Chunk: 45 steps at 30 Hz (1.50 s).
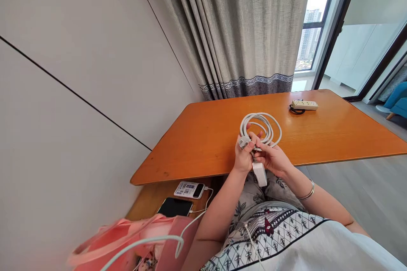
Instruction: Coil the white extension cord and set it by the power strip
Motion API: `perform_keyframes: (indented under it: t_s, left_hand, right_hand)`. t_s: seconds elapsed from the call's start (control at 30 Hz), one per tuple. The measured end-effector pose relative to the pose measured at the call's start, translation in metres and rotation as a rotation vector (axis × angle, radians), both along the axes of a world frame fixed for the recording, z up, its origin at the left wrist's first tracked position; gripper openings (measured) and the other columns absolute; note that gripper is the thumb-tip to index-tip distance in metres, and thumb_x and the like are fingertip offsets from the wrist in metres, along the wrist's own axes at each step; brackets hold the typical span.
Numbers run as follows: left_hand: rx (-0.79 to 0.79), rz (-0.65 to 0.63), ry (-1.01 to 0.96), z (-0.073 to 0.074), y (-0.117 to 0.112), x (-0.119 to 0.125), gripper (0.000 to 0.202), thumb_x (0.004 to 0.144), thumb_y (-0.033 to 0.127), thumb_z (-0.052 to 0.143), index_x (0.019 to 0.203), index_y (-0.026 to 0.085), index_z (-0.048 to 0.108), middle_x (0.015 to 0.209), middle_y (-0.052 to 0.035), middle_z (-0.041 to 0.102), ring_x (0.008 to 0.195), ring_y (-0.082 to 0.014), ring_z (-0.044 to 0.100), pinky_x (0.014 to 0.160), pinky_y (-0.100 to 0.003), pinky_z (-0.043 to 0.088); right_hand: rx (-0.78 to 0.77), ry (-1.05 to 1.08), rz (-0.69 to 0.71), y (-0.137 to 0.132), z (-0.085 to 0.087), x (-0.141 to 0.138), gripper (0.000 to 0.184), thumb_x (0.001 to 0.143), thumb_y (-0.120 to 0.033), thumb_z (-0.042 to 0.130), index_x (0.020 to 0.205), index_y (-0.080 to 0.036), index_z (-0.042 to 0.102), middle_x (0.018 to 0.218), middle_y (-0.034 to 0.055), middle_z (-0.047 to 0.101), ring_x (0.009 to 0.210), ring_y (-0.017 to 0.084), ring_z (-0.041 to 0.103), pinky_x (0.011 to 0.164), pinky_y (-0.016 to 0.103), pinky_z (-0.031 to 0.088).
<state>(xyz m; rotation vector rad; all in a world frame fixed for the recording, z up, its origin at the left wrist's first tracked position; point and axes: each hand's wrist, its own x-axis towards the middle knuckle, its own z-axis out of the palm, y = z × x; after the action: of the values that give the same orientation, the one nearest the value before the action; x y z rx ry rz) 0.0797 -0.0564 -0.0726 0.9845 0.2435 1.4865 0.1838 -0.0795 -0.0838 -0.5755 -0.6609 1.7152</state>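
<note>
A white charger cable (279,129), wound in several loops, is raised over the near edge of the table. My left hand (243,159) is closed around the left side of the coil, and a grey-white plug (244,142) sticks out by its thumb. My right hand (274,160) pinches the cable at the lower part of the coil, its fingers close to those of the left hand. Below the hands hangs a white power adapter (260,174), above my lap. The fingers partly hide where the cable crosses between them.
An orange-brown wooden table (203,135) spans the front. On its far right lies a white power strip (304,105) with a black cord. At lower left are a power bank (190,189), a black-screened phone (175,207) wired to it, and a pink bag (178,235).
</note>
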Motion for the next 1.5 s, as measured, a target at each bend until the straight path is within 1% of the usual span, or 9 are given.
perform_keyframes:
  t_s: [0.07,0.23,0.33,0.57,0.8,1.0,1.27,1.4,1.5]
  left_hand:
    - [-0.021,-0.043,-0.008,0.005,-0.001,-0.002,0.039,0.065,0.04,0.084,0.095,0.023,0.064,0.061,0.0086,0.046,0.055,-0.0074,0.049,0.098,-0.038,0.048]
    - [-0.106,-0.211,-0.024,0.015,-0.002,-0.01,0.043,0.059,0.045,0.083,0.092,0.024,0.067,0.058,0.0088,0.036,0.049,-0.0064,0.035,0.083,-0.039,0.052]
    - [-0.16,-0.301,-0.006,0.015,-0.001,-0.014,0.043,0.057,0.047,0.082,0.09,0.024,0.067,0.057,0.0092,0.031,0.047,-0.0059,0.03,0.076,-0.037,0.052]
    - [-0.211,-0.362,0.075,0.01,0.004,-0.018,0.047,0.055,0.052,0.08,0.09,0.023,0.067,0.053,0.009,0.032,0.046,-0.0071,0.034,0.066,-0.034,0.049]
    - [-0.18,-0.513,0.137,0.007,0.002,-0.024,0.052,0.064,0.061,0.072,0.092,0.018,0.067,0.042,0.0115,0.028,0.034,-0.0058,0.027,0.051,-0.029,0.039]
    - [-0.07,-0.473,0.173,0.008,0.0,-0.019,0.048,0.062,0.057,0.079,0.087,0.019,0.062,0.044,0.0114,0.035,0.032,-0.0054,0.031,0.052,-0.029,0.043]
    - [-0.029,-0.425,0.296,-0.003,0.009,-0.023,0.049,0.062,0.051,0.08,0.09,0.017,0.059,0.053,0.0045,0.059,0.034,-0.0087,0.048,0.044,-0.023,0.041]
    - [-0.055,-0.483,0.283,-0.006,0.01,-0.025,0.047,0.064,0.048,0.08,0.091,0.016,0.06,0.052,0.0046,0.06,0.039,-0.0101,0.053,0.053,-0.025,0.05]
    - [-0.156,-0.524,0.215,-0.002,0.008,-0.023,0.054,0.064,0.063,0.077,0.089,0.017,0.064,0.045,0.0076,0.05,0.035,-0.0079,0.044,0.058,-0.03,0.053]
  right_hand:
    - [0.058,-0.09,0.033,0.004,-0.001,0.011,0.033,0.064,-0.036,0.09,0.082,-0.015,0.071,0.072,-0.0012,0.069,0.057,0.007,0.062,0.048,0.014,0.048]
    - [0.235,-0.12,0.067,0.014,0.006,0.039,0.044,0.06,-0.047,0.091,0.088,-0.018,0.074,0.087,0.003,0.075,0.086,0.016,0.07,0.084,0.028,0.055]
    - [0.275,-0.065,0.133,0.014,0.011,0.045,0.057,0.056,-0.053,0.091,0.099,-0.02,0.073,0.085,0.0017,0.074,0.088,0.02,0.071,0.088,0.036,0.054]
    - [0.089,0.204,0.202,0.014,0.013,0.039,0.064,0.057,-0.051,0.091,0.104,-0.016,0.067,0.059,-0.011,0.054,0.063,0.007,0.059,0.079,0.023,0.055]
    - [0.075,0.257,0.378,0.011,0.012,0.048,0.036,0.078,-0.046,0.08,0.086,-0.016,0.062,0.053,-0.0127,0.04,0.043,0.002,0.033,0.058,0.014,0.049]
    - [0.211,0.154,0.375,0.001,0.015,0.051,0.073,0.06,-0.074,0.078,0.101,-0.016,0.064,0.063,-0.006,0.053,0.058,0.011,0.053,0.071,0.03,0.055]
    - [0.358,-0.008,0.46,0.004,0.002,0.062,0.089,0.044,-0.081,0.079,0.101,-0.016,0.06,0.078,0.0021,0.064,0.072,0.017,0.061,0.068,0.033,0.053]
    - [0.371,-0.098,0.425,-0.002,0.007,0.061,0.066,0.057,-0.06,0.088,0.096,-0.016,0.057,0.066,-0.0035,0.059,0.059,0.011,0.057,0.062,0.026,0.048]
    - [0.319,-0.013,0.392,-0.005,0.01,0.054,0.05,0.069,-0.051,0.085,0.09,-0.019,0.053,0.048,-0.0132,0.042,0.042,0.005,0.039,0.059,0.022,0.045]
